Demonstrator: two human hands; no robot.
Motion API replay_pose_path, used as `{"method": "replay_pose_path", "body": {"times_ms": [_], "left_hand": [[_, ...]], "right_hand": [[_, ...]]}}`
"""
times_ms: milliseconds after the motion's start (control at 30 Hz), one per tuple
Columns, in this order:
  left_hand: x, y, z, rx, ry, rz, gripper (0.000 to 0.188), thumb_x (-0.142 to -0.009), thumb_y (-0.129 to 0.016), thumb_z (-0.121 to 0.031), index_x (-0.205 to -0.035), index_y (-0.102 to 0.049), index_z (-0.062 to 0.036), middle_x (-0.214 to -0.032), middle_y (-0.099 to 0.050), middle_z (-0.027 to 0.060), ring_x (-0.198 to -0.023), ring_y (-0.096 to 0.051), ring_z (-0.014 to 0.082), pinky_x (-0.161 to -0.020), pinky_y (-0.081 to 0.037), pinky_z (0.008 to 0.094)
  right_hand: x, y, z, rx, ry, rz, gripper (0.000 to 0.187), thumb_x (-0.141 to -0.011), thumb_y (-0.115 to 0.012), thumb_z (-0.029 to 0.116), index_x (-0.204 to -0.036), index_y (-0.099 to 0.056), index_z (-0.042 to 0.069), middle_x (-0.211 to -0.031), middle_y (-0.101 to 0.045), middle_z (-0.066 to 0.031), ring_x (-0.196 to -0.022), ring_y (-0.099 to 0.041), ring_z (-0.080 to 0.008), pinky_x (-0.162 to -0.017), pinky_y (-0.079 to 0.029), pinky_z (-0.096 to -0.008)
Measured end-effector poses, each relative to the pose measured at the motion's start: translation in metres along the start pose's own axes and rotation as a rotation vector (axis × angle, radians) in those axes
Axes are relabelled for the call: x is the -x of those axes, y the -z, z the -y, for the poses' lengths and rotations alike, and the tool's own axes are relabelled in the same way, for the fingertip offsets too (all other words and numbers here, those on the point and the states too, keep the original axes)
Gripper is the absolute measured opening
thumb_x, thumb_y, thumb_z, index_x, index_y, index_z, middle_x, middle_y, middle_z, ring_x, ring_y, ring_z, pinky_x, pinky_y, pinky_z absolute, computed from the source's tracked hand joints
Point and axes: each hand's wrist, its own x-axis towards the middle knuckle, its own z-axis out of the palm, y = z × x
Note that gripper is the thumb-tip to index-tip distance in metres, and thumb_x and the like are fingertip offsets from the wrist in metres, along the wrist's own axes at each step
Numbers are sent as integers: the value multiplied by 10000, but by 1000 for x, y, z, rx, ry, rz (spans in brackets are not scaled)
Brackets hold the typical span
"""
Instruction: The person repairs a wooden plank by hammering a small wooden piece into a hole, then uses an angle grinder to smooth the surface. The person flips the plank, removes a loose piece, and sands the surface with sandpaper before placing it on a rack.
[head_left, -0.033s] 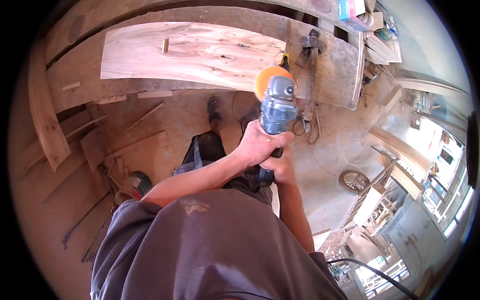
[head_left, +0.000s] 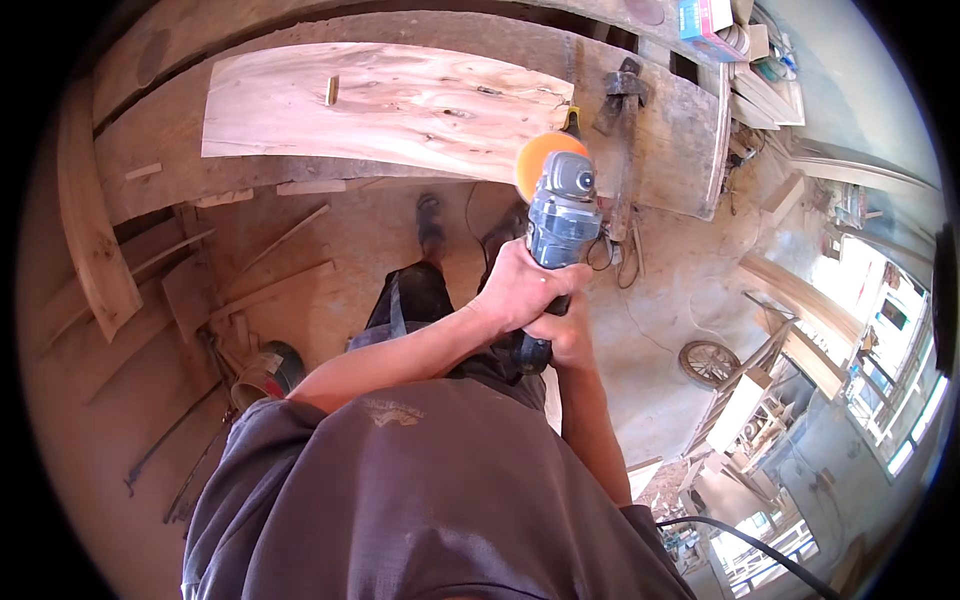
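Both hands grip an angle grinder (head_left: pixel 563 225) with a dark grey body and an orange disc (head_left: pixel 540 160) at its head. My left hand (head_left: pixel 522 288) wraps the body from the left. Lower down, my right hand (head_left: pixel 562 335) is closed round the handle, whose black end pokes out below. Beyond them a pale, knotty wooden board (head_left: pixel 390 105) lies flat on the workbench (head_left: pixel 160 185). The disc overlaps the board's near right corner in view; whether it touches the wood I cannot tell. A small wood piece (head_left: pixel 332 90) sits on the board.
A hammer-like tool (head_left: pixel 625 90) lies on the bench right of the board, beside a yellow-and-black item (head_left: pixel 572 120). Planks (head_left: pixel 100 240) lean at the left. Lower right are a spoked wheel (head_left: pixel 708 362) and a black cable (head_left: pixel 750 545).
The grinder, with both hands on it, has shifted very slightly to the right. The grip and the board look the same.
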Motion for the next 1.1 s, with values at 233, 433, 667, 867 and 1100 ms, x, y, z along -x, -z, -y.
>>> {"method": "replay_pose_path", "body": {"times_ms": [233, 433, 667, 867, 1100], "left_hand": [[0, -6, 1, 40, -43, -5, 160, -842, -793, -149, -900, -683, -48, -823, -651, -34, -735, -572, 56, -694, -513, 269], [3, 0, -8, 39, -39, -43, 193, -822, -801, -149, -898, -670, -30, -824, -653, -18, -741, -582, 61, -694, -522, 278], [-1, -2, -5, 35, -20, -15, 202, -813, -807, -157, -896, -676, -27, -813, -649, -17, -731, -582, 65, -686, -521, 282], [-6, -9, 1, 23, -61, -4, 184, -823, -798, -149, -906, -680, -36, -827, -652, -22, -740, -578, 64, -707, -519, 279], [-1, -1, 0, 8, -62, -22, 197, -816, -808, -160, -904, -682, -36, -813, -635, -35, -744, -560, 51, -698, -512, 276]], "right_hand": [[0, 3, -1, 83, 67, 16, 486, -614, -714, 81, -1084, -637, -13, -956, -654, -20, -876, -662, -139, -764, -528, -302], [2, -2, 7, 186, 2, -29, 506, -618, -729, 93, -1106, -653, -17, -968, -672, -40, -882, -663, -153, -776, -531, -311], [4, 0, 7, 115, 27, -19, 508, -617, -728, 102, -1107, -658, -15, -966, -663, -24, -880, -655, -147, -784, -523, -308], [1, 2, 2, 65, 54, -42, 536, -602, -716, 102, -1121, -644, -14, -970, -653, -20, -875, -651, -147, -777, -521, -306], [-2, 7, -7, 97, 16, 30, 528, -618, -747, 92, -1125, -619, 14, -1010, -641, -31, -916, -648, -152, -810, -524, -312]]}}
